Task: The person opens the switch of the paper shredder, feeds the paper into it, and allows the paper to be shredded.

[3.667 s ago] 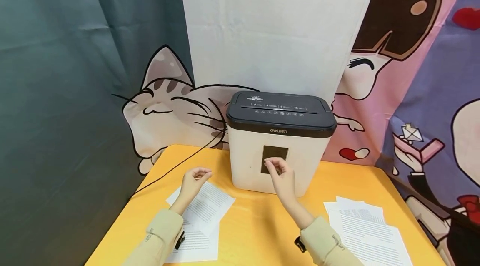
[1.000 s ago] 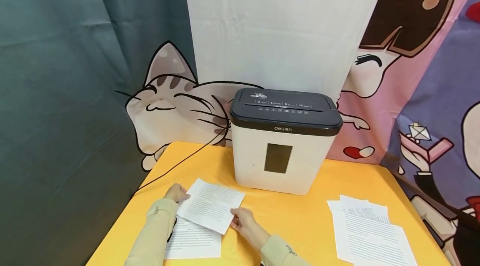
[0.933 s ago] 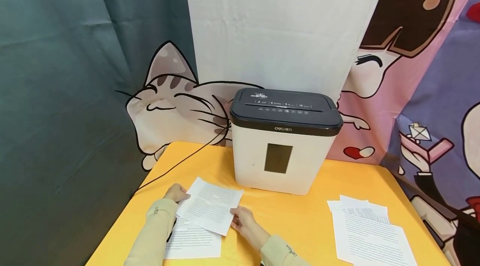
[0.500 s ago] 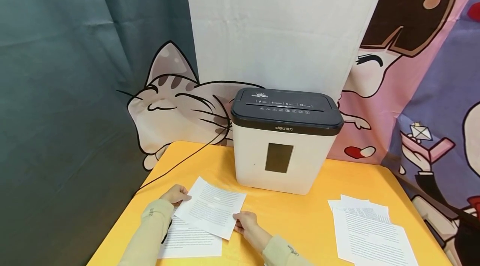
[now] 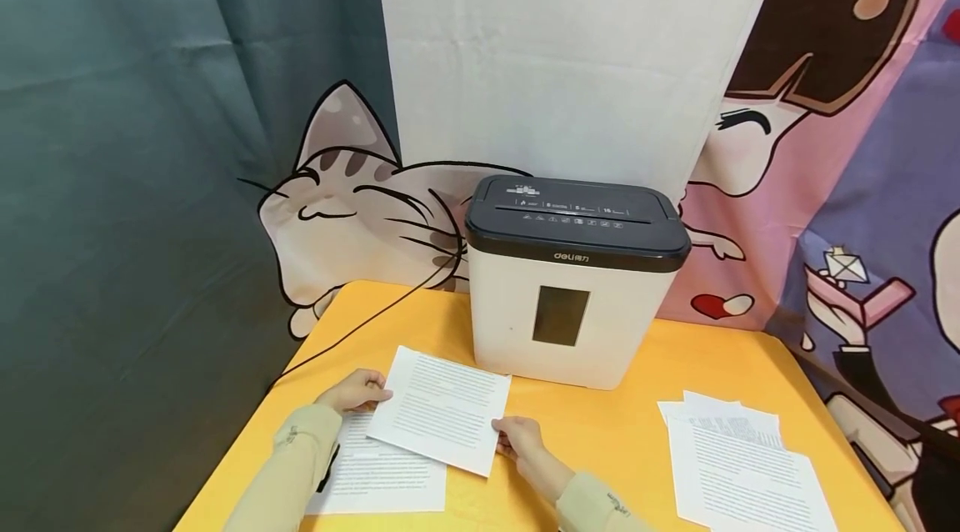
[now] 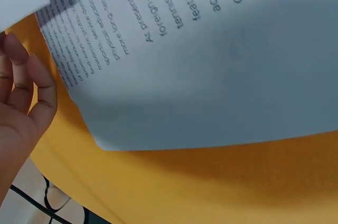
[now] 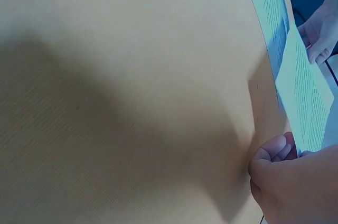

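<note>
Both hands hold one printed sheet of paper (image 5: 442,411) by its opposite edges, a little above the table. My left hand (image 5: 356,390) pinches its left edge between thumb and fingers. At the lower right edge, my right hand (image 5: 522,440) pinches the same sheet. Another printed sheet (image 5: 382,478) lies flat beneath, partly covered by the held one; in the left wrist view this lower sheet (image 6: 211,76) fills much of the frame. A white paper shredder (image 5: 495,307) with a dark top and a long slot stands just behind the held sheet.
A loose pile of printed sheets (image 5: 750,474) lies at the right of the yellow table (image 5: 600,465). A black cable (image 5: 352,330) runs from behind the shredder over the table's left edge. Printed curtains (image 5: 555,57) hang close behind.
Earlier both hands were raised without paper; then they took the top sheet by its edges. In the last half second the sheet has risen slightly and shifted right, toward the shredder.
</note>
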The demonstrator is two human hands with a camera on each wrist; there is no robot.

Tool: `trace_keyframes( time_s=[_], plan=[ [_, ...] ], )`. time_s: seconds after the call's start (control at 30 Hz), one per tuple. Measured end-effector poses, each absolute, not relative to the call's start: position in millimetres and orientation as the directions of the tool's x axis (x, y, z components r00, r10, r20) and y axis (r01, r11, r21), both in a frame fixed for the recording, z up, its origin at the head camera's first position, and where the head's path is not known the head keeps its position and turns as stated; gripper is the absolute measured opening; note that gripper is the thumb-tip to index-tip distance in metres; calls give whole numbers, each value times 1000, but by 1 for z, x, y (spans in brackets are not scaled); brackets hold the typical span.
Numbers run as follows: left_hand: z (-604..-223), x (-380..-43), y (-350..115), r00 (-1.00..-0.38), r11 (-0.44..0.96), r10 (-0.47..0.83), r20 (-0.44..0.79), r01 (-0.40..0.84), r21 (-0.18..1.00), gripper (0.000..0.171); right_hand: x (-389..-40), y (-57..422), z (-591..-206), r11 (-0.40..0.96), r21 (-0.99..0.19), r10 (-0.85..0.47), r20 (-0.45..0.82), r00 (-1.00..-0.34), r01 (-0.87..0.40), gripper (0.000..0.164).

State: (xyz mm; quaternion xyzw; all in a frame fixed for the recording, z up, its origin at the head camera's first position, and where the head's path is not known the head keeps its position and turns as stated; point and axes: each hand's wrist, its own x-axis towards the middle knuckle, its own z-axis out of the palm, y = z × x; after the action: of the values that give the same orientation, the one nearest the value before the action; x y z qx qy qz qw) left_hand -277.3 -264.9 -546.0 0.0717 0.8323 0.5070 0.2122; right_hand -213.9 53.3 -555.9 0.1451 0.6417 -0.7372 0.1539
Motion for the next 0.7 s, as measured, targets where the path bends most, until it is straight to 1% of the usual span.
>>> trace_keyframes(
  time_s=[0.13,0.17,0.27,0.37,0.4,0.5,0.7],
  plan=[
    [-545,-275,-263,-890,428,393,-229,-42,903,24,-215,64,-551,-90,-917,-36,-387,-921,389,11],
    [-548,-277,-263,-884,404,429,-183,6,915,25,-215,67,-550,-77,-922,-36,-377,-925,379,11],
    [-547,-273,-261,-879,373,461,-123,66,925,28,-218,75,-545,-28,-938,-36,-345,-938,346,13],
    [-546,-270,-256,-881,385,457,-125,70,920,27,-221,83,-540,13,-951,-34,-309,-950,309,14],
    [-542,-267,-253,-891,406,426,-156,34,913,27,-222,86,-539,25,-954,-33,-300,-953,299,14],
    [-539,-265,-246,-904,427,397,-156,31,904,24,-225,92,-535,41,-961,-27,-275,-961,274,14],
    [-535,-263,-232,-928,405,372,-24,139,904,20,-228,103,-532,56,-974,4,-221,-975,221,14]
  ],
)
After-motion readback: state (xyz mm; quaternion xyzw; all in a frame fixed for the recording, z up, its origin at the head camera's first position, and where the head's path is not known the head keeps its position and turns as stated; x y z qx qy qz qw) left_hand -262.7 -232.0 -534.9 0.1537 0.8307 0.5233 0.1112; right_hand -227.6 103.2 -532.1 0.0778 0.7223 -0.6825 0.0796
